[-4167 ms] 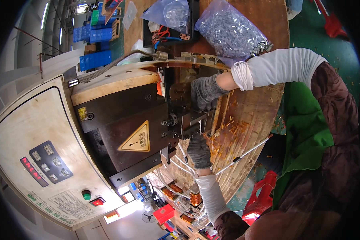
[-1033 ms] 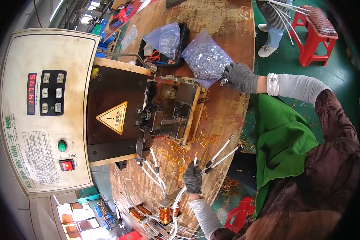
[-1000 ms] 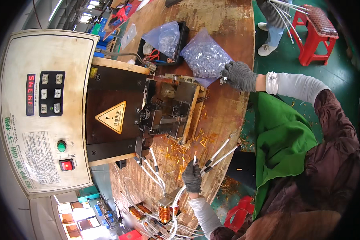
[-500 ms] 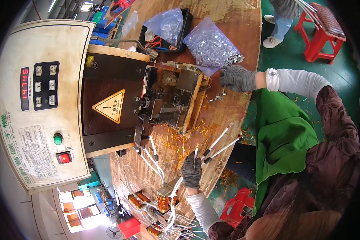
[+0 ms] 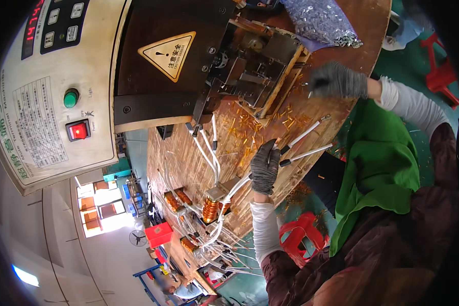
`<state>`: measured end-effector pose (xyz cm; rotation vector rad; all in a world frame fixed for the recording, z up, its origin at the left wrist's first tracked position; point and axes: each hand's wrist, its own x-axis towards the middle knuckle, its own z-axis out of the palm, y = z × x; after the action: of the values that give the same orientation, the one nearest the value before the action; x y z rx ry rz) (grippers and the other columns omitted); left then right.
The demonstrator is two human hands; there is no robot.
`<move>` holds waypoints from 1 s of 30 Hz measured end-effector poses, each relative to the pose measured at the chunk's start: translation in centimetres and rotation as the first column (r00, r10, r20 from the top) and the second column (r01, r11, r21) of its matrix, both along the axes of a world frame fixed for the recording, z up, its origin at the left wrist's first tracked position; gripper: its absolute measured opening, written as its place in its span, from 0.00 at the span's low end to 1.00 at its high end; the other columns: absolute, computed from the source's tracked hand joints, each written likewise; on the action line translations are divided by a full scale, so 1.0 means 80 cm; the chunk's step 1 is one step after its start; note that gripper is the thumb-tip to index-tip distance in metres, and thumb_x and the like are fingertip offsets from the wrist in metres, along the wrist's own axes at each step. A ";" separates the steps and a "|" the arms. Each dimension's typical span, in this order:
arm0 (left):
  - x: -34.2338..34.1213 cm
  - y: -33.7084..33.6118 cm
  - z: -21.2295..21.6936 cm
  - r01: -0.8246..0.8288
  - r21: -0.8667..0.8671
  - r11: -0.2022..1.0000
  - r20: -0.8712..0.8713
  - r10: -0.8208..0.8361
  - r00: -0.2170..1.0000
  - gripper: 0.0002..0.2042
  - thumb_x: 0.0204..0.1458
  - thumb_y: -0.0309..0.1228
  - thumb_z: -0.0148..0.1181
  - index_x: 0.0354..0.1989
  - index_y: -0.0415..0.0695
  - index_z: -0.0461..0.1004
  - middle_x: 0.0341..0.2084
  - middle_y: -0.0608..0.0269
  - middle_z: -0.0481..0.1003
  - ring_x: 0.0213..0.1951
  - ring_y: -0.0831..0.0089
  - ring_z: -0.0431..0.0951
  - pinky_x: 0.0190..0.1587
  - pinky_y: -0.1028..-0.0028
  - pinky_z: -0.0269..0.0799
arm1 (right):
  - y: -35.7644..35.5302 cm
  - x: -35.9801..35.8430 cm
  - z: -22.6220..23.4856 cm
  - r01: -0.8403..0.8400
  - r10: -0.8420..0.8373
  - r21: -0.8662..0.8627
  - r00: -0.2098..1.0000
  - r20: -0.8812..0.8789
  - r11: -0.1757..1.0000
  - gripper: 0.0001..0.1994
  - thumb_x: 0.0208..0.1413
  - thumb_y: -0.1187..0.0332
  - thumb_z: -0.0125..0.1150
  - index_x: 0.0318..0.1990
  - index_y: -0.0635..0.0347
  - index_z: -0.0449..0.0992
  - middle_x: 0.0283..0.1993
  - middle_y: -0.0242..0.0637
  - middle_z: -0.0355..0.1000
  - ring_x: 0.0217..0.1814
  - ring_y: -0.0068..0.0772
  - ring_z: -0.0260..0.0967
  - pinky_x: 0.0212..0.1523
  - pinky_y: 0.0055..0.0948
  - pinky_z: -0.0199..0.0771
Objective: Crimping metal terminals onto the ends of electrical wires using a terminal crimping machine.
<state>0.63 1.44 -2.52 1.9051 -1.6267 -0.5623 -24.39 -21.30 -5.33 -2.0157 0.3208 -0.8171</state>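
Note:
My left hand (image 5: 264, 167), in a grey glove, is closed on a white cable whose short bare copper end (image 5: 277, 143) pokes out between thumb and fingers. Two more white cables with black sleeves, one tipped with a metal terminal (image 5: 322, 119), stretch out past that hand over the wooden bench. The cables lead back to a copper-wound coil (image 5: 209, 210). My right hand (image 5: 337, 80), also gloved in grey, hovers by the machine's front edge, its fingers drawn together and blurred. Whatever it pinches is too small to tell. The terminal press (image 5: 255, 76) stands left of both hands.
Copper-coloured scraps (image 5: 250, 125) litter the bench (image 5: 176, 153) below the press. A clear bag of metal terminals (image 5: 324, 23) lies at the top. Several other coils (image 5: 173, 200) with white leads sit lower left. A red stool (image 5: 306, 237) stands on the green floor.
My right hand has left the loose terminals beside the bag and come down nearer my left hand. The left hand still grips the cable, its copper end now tilted differently. The whole view has shifted.

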 end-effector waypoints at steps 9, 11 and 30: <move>-0.013 0.000 0.034 -0.005 0.086 0.996 -0.175 0.020 0.984 0.10 0.53 0.25 0.51 0.42 0.37 0.72 0.24 0.63 0.72 0.22 0.80 0.70 0.27 0.79 0.67 | 0.095 0.097 0.005 -0.177 0.165 0.469 0.984 0.067 0.865 0.07 0.47 0.72 0.60 0.35 0.61 0.74 0.28 0.32 0.72 0.30 0.21 0.69 0.33 0.23 0.70; -0.015 0.002 0.039 -0.045 0.128 0.991 -0.256 0.076 0.964 0.09 0.53 0.26 0.52 0.40 0.37 0.73 0.23 0.64 0.72 0.22 0.80 0.69 0.27 0.79 0.66 | 0.101 0.101 0.011 -0.177 0.147 0.414 0.984 0.104 0.893 0.07 0.47 0.72 0.60 0.35 0.61 0.73 0.29 0.33 0.72 0.30 0.23 0.70 0.34 0.24 0.70; -0.013 0.005 0.050 -0.076 0.167 0.983 -0.464 0.146 0.874 0.13 0.51 0.30 0.55 0.41 0.34 0.73 0.21 0.63 0.73 0.22 0.80 0.69 0.26 0.79 0.66 | 0.094 0.110 0.041 -0.289 0.274 0.127 0.954 0.125 0.949 0.05 0.47 0.73 0.60 0.33 0.60 0.75 0.31 0.37 0.73 0.33 0.33 0.72 0.35 0.28 0.71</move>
<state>-0.39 1.85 1.50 1.7612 -1.1760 -1.0308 -15.56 -13.80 -2.07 -1.8219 0.0267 -0.6960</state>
